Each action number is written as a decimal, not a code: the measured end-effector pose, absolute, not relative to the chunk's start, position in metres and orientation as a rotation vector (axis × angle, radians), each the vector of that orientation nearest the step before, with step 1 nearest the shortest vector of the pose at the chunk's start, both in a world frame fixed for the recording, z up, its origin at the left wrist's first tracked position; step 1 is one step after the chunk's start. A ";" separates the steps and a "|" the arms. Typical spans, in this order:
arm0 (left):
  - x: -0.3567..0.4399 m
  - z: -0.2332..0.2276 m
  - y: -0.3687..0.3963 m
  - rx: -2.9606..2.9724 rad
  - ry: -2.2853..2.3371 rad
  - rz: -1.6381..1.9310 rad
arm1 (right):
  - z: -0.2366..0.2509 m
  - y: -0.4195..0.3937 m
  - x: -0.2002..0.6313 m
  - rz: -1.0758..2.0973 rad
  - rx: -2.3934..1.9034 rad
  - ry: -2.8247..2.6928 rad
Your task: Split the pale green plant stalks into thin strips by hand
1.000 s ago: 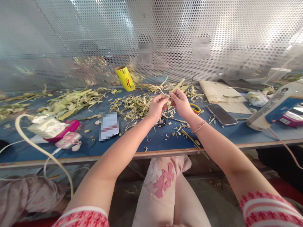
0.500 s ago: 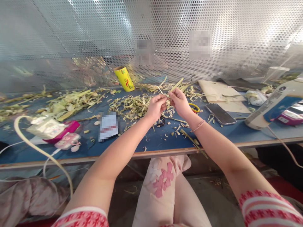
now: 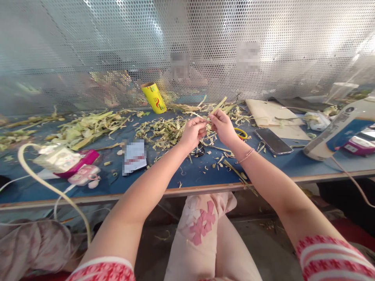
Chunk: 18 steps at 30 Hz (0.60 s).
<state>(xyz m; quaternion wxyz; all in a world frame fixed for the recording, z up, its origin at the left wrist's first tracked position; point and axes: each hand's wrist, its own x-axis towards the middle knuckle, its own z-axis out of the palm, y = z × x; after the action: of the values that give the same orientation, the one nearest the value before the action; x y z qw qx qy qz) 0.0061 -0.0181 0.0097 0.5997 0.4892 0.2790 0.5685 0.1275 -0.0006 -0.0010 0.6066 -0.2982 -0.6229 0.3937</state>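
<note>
Perforated metal sheeting [image 3: 211,23] rises beyond your fingertips, and a blue tabletop [image 3: 166,181] spreads beneath them, littered with dry plant scraps. Your left hand [image 3: 194,132] and right hand [image 3: 222,125] meet just above it, thumbs and forefingers drawn narrow, almost touching each other. Between them you pinch a thin pale strip [image 3: 199,116], its loose end pointing up and to the left of your fingertips; it is so fine that you can't quite make out where it runs inside the grip. Directly left of your fingers lies a pile of curled shreds [image 3: 164,132], with a second heap of broader leaves [image 3: 93,127] farther left. Beyond the nearer pile, a yellow tube [image 3: 154,98] leans. A yellow ring [image 3: 241,134] sits just right of your right-hand fingers, partly covered by that hand, then comes a dark phone [image 3: 274,141] lying flat. Past the phone, away from your fingers, are beige sheets [image 3: 262,111]; well to their right, a white bottle [image 3: 336,132] tilts.
</note>
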 end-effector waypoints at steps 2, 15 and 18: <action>0.005 0.010 -0.018 1.133 0.644 1.318 | 0.000 -0.002 0.127 0.912 -0.686 -1.428; -0.006 -0.002 0.000 1.214 0.525 1.269 | 0.005 -0.006 0.129 1.054 -0.682 -1.246; -0.013 -0.002 0.006 1.168 0.528 1.240 | 0.006 -0.005 0.131 1.074 -0.692 -1.181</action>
<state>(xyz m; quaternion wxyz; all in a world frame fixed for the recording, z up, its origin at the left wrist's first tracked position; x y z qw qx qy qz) -0.0125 0.0060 -0.0019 0.6280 0.5096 0.2303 0.5412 0.1309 -0.0051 0.0064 0.6449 -0.3039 -0.5188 0.4718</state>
